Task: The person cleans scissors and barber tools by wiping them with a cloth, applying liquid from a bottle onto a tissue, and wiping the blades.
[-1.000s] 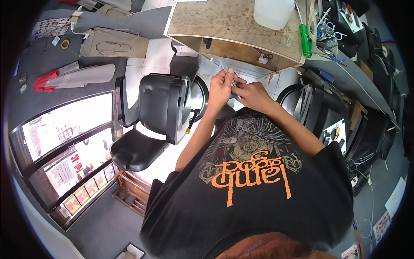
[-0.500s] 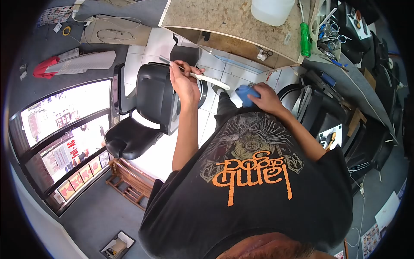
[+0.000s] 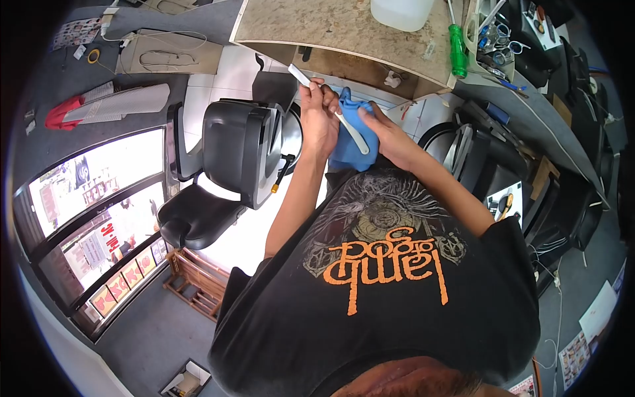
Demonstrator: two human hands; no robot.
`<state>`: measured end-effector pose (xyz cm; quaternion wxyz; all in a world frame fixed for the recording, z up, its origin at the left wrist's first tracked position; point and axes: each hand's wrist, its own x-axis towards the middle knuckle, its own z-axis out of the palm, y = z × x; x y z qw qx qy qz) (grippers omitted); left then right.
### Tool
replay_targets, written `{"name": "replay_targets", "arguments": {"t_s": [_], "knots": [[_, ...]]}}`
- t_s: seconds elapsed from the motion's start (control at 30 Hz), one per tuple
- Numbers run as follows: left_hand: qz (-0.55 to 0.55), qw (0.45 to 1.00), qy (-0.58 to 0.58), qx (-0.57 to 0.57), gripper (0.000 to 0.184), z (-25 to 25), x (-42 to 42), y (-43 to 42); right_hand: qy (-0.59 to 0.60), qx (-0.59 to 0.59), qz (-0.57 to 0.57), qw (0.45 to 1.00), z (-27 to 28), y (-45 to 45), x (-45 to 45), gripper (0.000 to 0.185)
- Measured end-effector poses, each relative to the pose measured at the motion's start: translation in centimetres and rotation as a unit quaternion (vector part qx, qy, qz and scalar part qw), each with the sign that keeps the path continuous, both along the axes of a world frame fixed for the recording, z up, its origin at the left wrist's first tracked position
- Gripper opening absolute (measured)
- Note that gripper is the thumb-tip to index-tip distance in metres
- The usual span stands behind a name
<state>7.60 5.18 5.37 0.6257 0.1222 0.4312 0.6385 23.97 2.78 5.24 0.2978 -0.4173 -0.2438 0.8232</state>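
Note:
My left hand (image 3: 319, 118) is closed around a straight razor (image 3: 354, 136), its white handle slanting down to the right across the cloth. The metal blade sticks out past my fingers at the upper left. A blue cloth (image 3: 349, 156) hangs bunched in my right hand (image 3: 391, 136), whose thumb and fingers pinch its upper part. Both hands are close together in front of my chest, with the cloth between them. Whether the cloth touches the blade I cannot tell.
A worn wooden counter (image 3: 317, 26) with a white plastic container (image 3: 400, 13) and a green-handled screwdriver (image 3: 457, 51) stands ahead. Scissors (image 3: 506, 41) fill a holder at the right. A black barber chair (image 3: 228, 145) is on the left; another seat (image 3: 489, 149) is at the right.
My hands have come together: the left moved right with the razor, the right moved forward and left with the cloth. The cloth now hangs more spread out behind the razor handle.

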Motion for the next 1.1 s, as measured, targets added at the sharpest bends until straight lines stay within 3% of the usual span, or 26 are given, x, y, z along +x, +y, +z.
{"name": "replay_targets", "arguments": {"t_s": [0.1,0.23,0.33,0.43,0.63,0.77,0.83,0.93,1.0,1.1], "knots": [[-0.024,0.999,-0.001,0.031,0.017,-2.1,0.1,-0.9,0.054,-0.023,0.092,0.994,-0.2,0.4,0.8,0.058],[0.002,0.999,0.02,0.045,0.019,-3.3,0.5,-1.3,-0.005,0.049,0.076,0.996,-2.3,-0.9,-0.3,0.05],[0.026,0.997,0.052,0.05,0.02,-4.3,0.3,-1.4,-0.121,0.182,0.121,0.968,-4.3,-0.8,-0.7,0.052],[0.076,0.995,0.058,0.021,0.021,-5.4,0.2,-1.0,-0.298,0.28,0.248,0.878,-3.9,0.1,-0.2,0.061],[0.144,0.99,0.005,0.0,0.02,-5.4,-1.1,-0.4,-0.31,0.333,0.246,0.856,-3.1,0.0,0.6,0.061],[0.249,0.964,0.09,0.017,0.017,-4.8,-3.9,0.7,-0.32,0.323,0.244,0.857,-2.7,0.2,1.6,0.055],[0.269,0.954,0.113,0.073,0.019,-4.0,-9.1,1.2,-0.359,0.33,0.224,0.844,-4.6,0.0,3.5,0.051],[0.194,0.974,0.084,0.083,0.022,-0.4,-12.0,1.1,-0.28,0.227,0.135,0.923,-7.5,0.8,6.2,0.059],[0.117,0.99,0.046,0.067,0.023,0.9,-11.8,0.9,-0.243,0.188,0.055,0.95,-6.6,1.5,5.7,0.062],[0.039,0.998,-0.004,0.041,0.023,1.0,-9.0,1.0,-0.123,0.145,0.059,0.98,-5.9,2.6,2.8,0.063]]}}
